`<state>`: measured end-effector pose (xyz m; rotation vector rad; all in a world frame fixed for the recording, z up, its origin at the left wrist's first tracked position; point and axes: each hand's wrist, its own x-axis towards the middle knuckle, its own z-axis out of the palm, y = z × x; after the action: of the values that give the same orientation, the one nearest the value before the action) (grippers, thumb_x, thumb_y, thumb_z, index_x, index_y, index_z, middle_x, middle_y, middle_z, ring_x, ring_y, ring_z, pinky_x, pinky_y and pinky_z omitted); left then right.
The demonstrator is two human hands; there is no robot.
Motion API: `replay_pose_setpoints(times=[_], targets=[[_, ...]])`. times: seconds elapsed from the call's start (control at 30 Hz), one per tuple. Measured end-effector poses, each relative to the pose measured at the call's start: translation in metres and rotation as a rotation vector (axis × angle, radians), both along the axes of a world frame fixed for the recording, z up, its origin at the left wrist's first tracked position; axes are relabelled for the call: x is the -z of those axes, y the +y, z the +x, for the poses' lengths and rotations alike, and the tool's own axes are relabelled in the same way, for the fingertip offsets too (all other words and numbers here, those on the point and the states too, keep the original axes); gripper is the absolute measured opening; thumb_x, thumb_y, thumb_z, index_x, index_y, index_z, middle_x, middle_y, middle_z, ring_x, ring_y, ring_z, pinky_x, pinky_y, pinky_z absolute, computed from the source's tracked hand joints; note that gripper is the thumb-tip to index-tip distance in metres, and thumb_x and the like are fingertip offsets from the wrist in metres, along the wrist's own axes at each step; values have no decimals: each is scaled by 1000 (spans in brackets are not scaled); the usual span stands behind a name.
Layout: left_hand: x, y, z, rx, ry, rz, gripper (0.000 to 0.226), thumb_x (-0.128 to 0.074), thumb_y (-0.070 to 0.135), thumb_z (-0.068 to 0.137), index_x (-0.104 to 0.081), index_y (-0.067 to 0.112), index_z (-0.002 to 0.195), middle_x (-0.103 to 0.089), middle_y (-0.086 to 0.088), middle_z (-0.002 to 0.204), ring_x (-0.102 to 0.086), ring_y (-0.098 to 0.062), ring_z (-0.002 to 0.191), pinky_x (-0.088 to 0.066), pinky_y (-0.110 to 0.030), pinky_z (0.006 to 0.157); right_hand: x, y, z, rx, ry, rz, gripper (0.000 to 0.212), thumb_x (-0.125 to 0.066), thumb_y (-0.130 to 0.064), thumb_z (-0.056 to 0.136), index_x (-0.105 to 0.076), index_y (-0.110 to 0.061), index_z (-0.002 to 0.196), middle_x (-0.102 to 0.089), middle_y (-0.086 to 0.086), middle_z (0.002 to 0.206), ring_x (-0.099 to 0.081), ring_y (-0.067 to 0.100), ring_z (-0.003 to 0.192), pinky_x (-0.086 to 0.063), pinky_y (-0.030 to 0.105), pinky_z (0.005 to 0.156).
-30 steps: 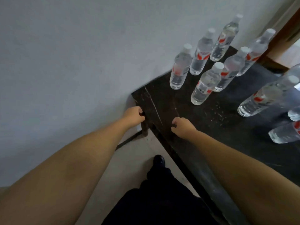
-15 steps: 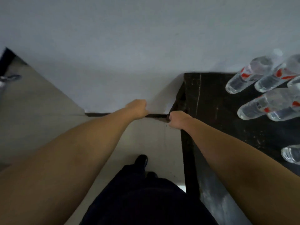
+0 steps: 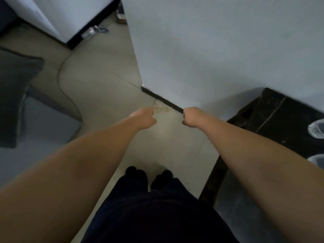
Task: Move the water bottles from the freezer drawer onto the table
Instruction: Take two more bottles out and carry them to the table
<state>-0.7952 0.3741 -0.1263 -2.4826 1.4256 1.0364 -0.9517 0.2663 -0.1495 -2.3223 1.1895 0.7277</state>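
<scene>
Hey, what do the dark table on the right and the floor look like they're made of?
Table: looks like polished black stone, maybe marble, going by the pale vein line and the sheen; a laminate is possible. Floor: pale matte tile or concrete, with a thin joint line and a yellowish stain.

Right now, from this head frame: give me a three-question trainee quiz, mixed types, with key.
1. True or false: the left hand is holding a water bottle.
2. Multiple choice: the dark table lies where in the view? A) right edge B) left edge C) directly under both hands
3. Fill in: both hands hang over the pale ____, in front of the person's dark shoes.

Key
1. False. Both it and the right hand are curled and empty.
2. A. Only bits of water bottles show there, cut off by the frame.
3. floor
</scene>
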Motion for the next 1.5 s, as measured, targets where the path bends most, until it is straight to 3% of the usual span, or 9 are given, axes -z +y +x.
replay_pose_setpoints(times=[0.07,0.13,0.3,0.57,0.67,0.77,0.97,1.27,1.5], targets=[[0,27,11,-78,1,2,41,-50,28,95,-48,12,133,-53,-11,131,-55,-29,115,-46,-34,89,-1,16,20,-75,-1,1,13,-52,-14,87,-52,-10,75,-53,8,85,-52,26,77,-40,26,66],[-1,50,21,-145,6,-10,40,-51,28,94,-50,11,130,-54,-11,129,-56,-29,113,-47,-34,90,-4,30,38,-147,10,-9,23,-51,-15,88,-45,-12,66,-51,8,85,-51,26,79,-40,27,68],[-11,121,58,-324,6,-70,39,-51,26,92,-53,10,128,-56,-11,129,-56,-30,115,-47,-31,91,-10,83,93,-281,46,-18,32,-49,-13,90,-38,-13,60,-43,6,68,-51,27,79,-37,27,63],[-14,310,112,-689,-26,-96,38,-53,26,89,-56,13,125,-57,-10,128,-57,-29,113,-48,-32,91,-18,230,197,-584,20,-44,15,-51,-15,90,-60,-5,85,-63,24,108,-62,36,105,-40,29,73],[-11,391,121,-825,-32,-89,39,-52,27,90,-54,12,126,-56,-10,128,-56,-30,113,-48,-33,91,-14,307,231,-723,-15,-32,24,-52,-16,88,-45,-7,66,-62,25,98,-63,36,100,-37,27,68],[-6,463,123,-926,-41,-96,40,-52,27,90,-53,10,127,-56,-11,128,-56,-30,114,-48,-33,91,-10,381,257,-824,-49,-19,12,-50,-17,86,-58,-8,82,-64,18,97,-64,34,98,-44,29,70],[-1,590,120,-1149,-72,-79,41,-53,30,92,-54,9,127,-57,-13,130,-56,-31,117,-47,-32,92,-5,497,292,-1031,-49,-22,27,-52,-28,90,-62,-11,109,-62,12,116,-61,31,105,-48,31,81],[7,725,102,-1550,-43,-100,37,-56,30,91,-58,10,122,-58,-13,128,-55,-31,118,-46,-33,94,4,644,358,-1464,17,-79,17,-50,-24,90,-60,-12,97,-62,9,109,-54,29,86,-42,29,70],[-4,832,107,-1859,-66,-103,31,-54,28,91,-63,8,112,-64,-13,116,-60,-30,107,-50,-34,88,-7,796,416,-1802,-25,-68,26,-48,-21,92,-62,-4,107,-60,9,107,-58,32,97,-48,34,77]])
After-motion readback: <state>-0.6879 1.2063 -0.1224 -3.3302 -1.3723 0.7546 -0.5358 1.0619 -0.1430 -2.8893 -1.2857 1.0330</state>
